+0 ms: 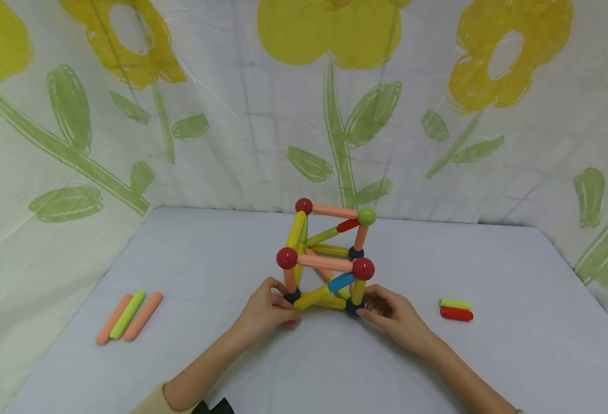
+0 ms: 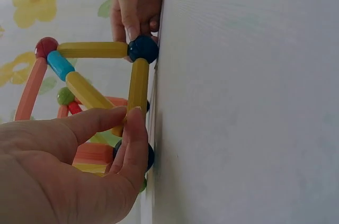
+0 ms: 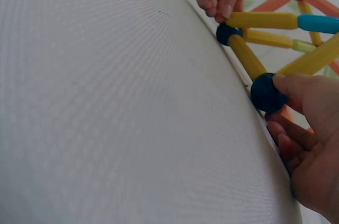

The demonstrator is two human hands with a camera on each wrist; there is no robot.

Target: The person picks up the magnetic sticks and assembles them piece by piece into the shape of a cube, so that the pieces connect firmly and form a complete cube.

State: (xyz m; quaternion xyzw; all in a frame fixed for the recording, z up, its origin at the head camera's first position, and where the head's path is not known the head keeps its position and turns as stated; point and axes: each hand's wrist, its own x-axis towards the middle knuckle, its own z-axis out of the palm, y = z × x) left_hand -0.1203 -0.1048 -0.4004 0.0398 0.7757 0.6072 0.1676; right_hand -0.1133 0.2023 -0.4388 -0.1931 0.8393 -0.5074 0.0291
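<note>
A box-shaped frame of magnetic sticks and balls stands on the table, with red balls (image 1: 286, 258) and a green ball (image 1: 367, 216) at its upper corners. Across its front face slants a diagonal made of a yellow magnetic stick (image 1: 311, 296) and a short blue stick (image 1: 341, 282). My left hand (image 1: 263, 310) pinches the yellow stick's lower end between thumb and fingers, right beside the front-left dark blue ball (image 2: 149, 155). At the front-right corner, my right hand (image 1: 394, 317) holds the dark blue ball (image 3: 267, 92), thumb on top of it and fingers curled below.
Two salmon sticks (image 1: 144, 316) and a long green stick (image 1: 127, 315) lie on the table to the left. On the right are a short green stick (image 1: 454, 303) and a short red stick (image 1: 457, 314). A flower-printed cloth (image 1: 231, 115) hangs behind the table.
</note>
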